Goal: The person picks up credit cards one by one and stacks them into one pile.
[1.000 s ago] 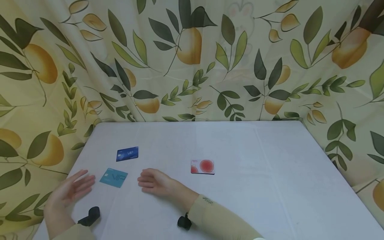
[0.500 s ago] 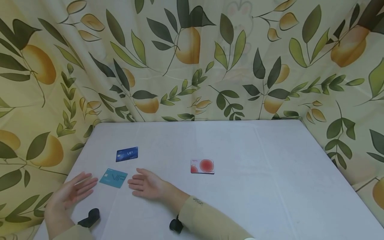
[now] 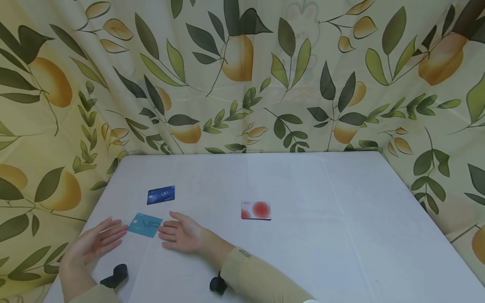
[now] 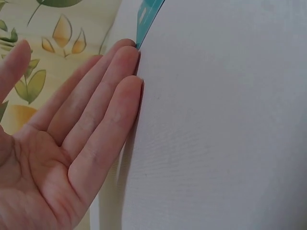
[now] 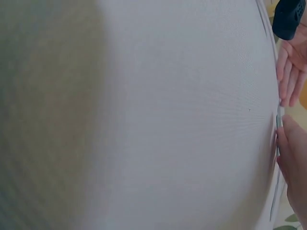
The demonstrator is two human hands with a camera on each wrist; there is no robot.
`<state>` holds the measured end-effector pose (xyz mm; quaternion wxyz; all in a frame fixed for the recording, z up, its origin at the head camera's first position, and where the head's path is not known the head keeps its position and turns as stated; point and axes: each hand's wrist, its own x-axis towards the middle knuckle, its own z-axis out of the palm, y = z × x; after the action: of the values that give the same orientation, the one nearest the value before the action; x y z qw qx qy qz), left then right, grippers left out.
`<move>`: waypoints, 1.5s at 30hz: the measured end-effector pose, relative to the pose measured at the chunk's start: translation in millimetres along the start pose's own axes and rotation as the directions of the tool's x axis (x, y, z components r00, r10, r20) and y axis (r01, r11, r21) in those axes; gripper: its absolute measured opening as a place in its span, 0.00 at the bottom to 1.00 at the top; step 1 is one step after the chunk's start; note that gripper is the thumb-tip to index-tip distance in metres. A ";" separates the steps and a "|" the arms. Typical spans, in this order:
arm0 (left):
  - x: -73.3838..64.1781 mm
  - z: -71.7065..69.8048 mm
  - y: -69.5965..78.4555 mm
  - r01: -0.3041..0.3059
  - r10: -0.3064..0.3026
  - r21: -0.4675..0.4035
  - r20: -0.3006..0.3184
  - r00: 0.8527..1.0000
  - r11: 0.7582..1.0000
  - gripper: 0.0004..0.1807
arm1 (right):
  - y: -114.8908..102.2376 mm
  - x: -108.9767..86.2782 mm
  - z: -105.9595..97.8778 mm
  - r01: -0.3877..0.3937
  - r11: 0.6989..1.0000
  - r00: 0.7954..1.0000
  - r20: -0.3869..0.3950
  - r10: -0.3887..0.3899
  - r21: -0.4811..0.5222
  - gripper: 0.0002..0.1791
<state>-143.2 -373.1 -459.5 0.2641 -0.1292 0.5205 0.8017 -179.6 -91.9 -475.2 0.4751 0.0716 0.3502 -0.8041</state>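
Note:
A teal card (image 3: 143, 224) marked VIP lies flat on the white-covered table between the two hands. From its left side, my left hand (image 3: 92, 242) reaches in with straight fingers, and the fingertips touch the card's edge. In the left wrist view a corner of the teal card (image 4: 147, 18) shows just beyond those fingertips. On the opposite side, my right hand (image 3: 183, 235) rests with extended fingers, their tips meeting the card's right edge. Neither hand grips the card. The right wrist view catches the right hand (image 5: 293, 153) only at its margin.
Behind the teal card lies a blue VIP card (image 3: 161, 195). Further right sits a white card with red circles (image 3: 256, 210), a dark edge showing beneath it. A fruit-patterned curtain (image 3: 242, 105) hangs behind the table (image 3: 322, 252). Both wrists carry black devices.
My right hand has moved left up to the card's right edge. The left hand has edged rightward to its left edge. The teal card seems shifted very slightly right.

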 end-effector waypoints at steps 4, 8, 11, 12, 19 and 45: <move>1.0 2.1 -0.9 -0.002 0.002 0.019 -0.010 1.000 1.000 0.16 | -0.3 1.1 -0.2 0.003 1.000 1.000 0.004 -0.003 -0.009 0.39; 1.5 4.7 -1.6 -0.008 0.009 0.037 -0.028 1.000 0.999 0.16 | -0.8 2.2 -1.8 0.007 1.000 1.000 0.000 -0.007 -0.014 0.38; 1.8 7.2 -1.2 -0.004 0.007 0.046 -0.055 0.998 0.999 0.16 | -1.6 2.4 -2.8 0.011 1.000 1.000 0.005 -0.010 -0.026 0.38; 2.0 7.7 -1.0 -0.005 0.007 0.048 -0.054 0.998 0.999 0.16 | -1.7 2.3 -2.8 0.010 1.000 1.000 0.007 -0.009 -0.027 0.38; 3.9 12.2 0.9 0.013 -0.001 0.101 -0.120 0.993 0.995 0.15 | -3.1 2.2 -3.8 0.016 0.999 1.000 0.010 -0.016 -0.029 0.39; 14.1 27.4 -4.9 0.024 0.012 0.140 -0.246 0.969 0.990 0.36 | -5.4 3.9 -6.7 0.115 0.993 0.987 -0.114 -0.115 -0.011 0.35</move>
<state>-150.2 -342.8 -458.4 0.2083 -0.2103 0.6044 0.7396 -187.5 -88.8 -479.2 0.4072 0.0963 0.3821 -0.8240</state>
